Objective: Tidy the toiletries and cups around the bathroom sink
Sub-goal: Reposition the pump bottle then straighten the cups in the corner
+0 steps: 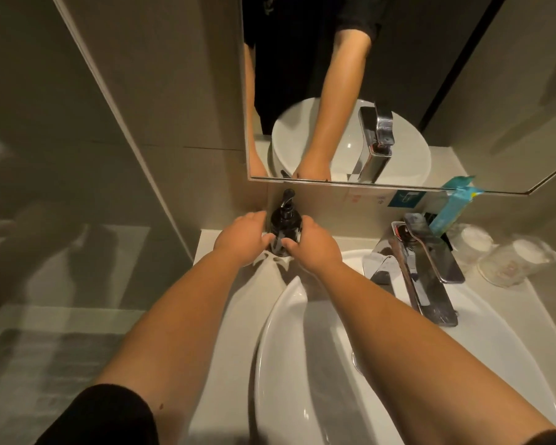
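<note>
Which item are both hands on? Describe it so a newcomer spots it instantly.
Start at the white basin, then go to the counter's back left corner under the mirror. There the left hand and right hand clasp a pump bottle. It is the only dark, pump-topped item; the wrapped cups right of the faucet are clear.

I saw glossy beige wall tiles point(161, 91) under dim, warm light, a frameless rectangular wall mirror point(463, 75) above the white stone countertop point(225, 348), and a grey floor mat point(45, 364) on the left.
</note>
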Action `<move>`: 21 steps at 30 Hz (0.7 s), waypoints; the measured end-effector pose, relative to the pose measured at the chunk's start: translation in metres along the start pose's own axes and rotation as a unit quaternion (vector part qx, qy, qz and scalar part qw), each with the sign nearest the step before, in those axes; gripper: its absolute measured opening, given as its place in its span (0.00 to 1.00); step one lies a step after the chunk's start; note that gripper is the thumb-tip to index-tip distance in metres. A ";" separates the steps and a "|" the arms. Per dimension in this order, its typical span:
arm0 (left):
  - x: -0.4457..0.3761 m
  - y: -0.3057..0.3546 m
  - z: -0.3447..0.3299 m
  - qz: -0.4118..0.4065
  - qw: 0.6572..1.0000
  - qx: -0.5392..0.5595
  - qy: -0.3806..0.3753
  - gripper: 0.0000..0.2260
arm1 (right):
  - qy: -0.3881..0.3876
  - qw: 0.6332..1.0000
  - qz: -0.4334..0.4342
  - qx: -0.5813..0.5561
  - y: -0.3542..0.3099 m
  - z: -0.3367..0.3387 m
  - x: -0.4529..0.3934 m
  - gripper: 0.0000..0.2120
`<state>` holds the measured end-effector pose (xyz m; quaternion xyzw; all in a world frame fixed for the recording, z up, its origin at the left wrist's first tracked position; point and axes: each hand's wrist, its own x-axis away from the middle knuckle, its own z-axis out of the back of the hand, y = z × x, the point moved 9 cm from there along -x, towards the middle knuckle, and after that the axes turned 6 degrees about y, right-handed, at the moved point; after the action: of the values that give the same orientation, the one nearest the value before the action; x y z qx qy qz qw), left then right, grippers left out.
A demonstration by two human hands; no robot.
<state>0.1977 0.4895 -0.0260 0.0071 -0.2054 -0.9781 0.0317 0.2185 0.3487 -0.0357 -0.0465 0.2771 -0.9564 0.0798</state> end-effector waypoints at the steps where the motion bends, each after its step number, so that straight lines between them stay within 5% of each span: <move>1: -0.004 0.000 -0.002 -0.006 1.000 0.011 -0.006 0.22 | 0.001 1.000 0.001 0.000 0.001 -0.001 -0.002 0.21; 8: -0.015 -0.006 -0.015 0.003 0.997 0.071 -0.027 0.27 | -0.024 0.998 0.013 -0.048 0.007 0.000 -0.011 0.23; 16: 0.005 0.012 -0.023 0.077 0.986 0.134 0.066 0.19 | -0.014 1.000 0.006 -0.024 0.015 0.011 -0.008 0.28; 21: 0.000 0.015 -0.027 0.074 0.984 0.155 0.037 0.21 | 0.004 1.000 0.000 -0.028 0.020 0.018 -0.007 0.24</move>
<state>0.1998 0.4654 -0.0447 0.0328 -0.3535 -0.9284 0.1098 0.2300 0.3240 -0.0310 -0.0446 0.3038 -0.9485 0.0778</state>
